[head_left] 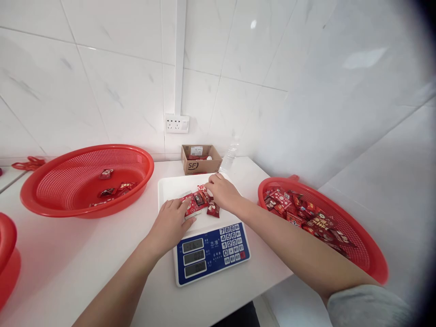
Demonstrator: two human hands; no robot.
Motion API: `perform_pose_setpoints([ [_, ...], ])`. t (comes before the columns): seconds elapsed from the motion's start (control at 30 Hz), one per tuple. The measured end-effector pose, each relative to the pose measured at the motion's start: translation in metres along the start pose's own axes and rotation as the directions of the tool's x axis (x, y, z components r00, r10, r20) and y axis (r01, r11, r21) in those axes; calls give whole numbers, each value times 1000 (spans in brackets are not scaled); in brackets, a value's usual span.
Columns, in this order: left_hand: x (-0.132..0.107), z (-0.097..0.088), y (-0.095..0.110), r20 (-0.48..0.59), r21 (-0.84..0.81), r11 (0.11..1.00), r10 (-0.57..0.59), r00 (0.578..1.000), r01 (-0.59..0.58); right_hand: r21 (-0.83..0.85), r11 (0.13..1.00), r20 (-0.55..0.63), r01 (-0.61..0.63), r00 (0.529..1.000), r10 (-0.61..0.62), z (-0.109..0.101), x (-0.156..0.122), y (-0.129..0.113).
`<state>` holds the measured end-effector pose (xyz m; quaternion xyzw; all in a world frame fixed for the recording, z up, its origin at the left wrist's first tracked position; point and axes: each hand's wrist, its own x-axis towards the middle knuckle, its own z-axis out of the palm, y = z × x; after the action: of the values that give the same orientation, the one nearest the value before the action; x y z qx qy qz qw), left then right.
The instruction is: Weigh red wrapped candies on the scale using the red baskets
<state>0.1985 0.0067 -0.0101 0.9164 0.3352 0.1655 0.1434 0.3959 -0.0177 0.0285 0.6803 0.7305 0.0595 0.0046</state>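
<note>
A white electronic scale (211, 254) with a blue keypad stands on the white table, its white pan (170, 188) holding several small red candy packets (200, 200). My left hand (172, 225) lies on the pan's near left side, fingers flat, touching a red packet (190, 206). My right hand (223, 190) rests over the packets at the pan's middle, fingers curled down onto them; whether it grips one is hidden.
A large red mesh basket (86, 179) at the left holds a few red packets. Another red basket (323, 222) at the right is full of them. A small cardboard box (200, 159) stands against the tiled wall. Part of a red basin (7, 254) shows at far left.
</note>
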Motion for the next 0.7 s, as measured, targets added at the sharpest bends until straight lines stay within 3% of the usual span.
perform_pose_setpoints([
  [0.2, 1, -2, -1, 43, -16, 1000, -2, 999, 3, 34, 999, 11, -10, 1000, 9, 9, 0, 11],
  [0.4, 1, -7, -3, 80, -33, 999, -3, 997, 5, 95, 986, -98, -134, 985, 143, 3, -30, 43],
  [0.57, -1, -9, -6, 72, -50, 998, -26, 997, 30, 155, 927, -156, -342, 918, 364, -12, -75, 91],
  [0.7, 0, -11, -10, 32, -61, 997, -38, 999, 40, 242, 846, -107, -475, 854, 510, -14, -120, 130],
])
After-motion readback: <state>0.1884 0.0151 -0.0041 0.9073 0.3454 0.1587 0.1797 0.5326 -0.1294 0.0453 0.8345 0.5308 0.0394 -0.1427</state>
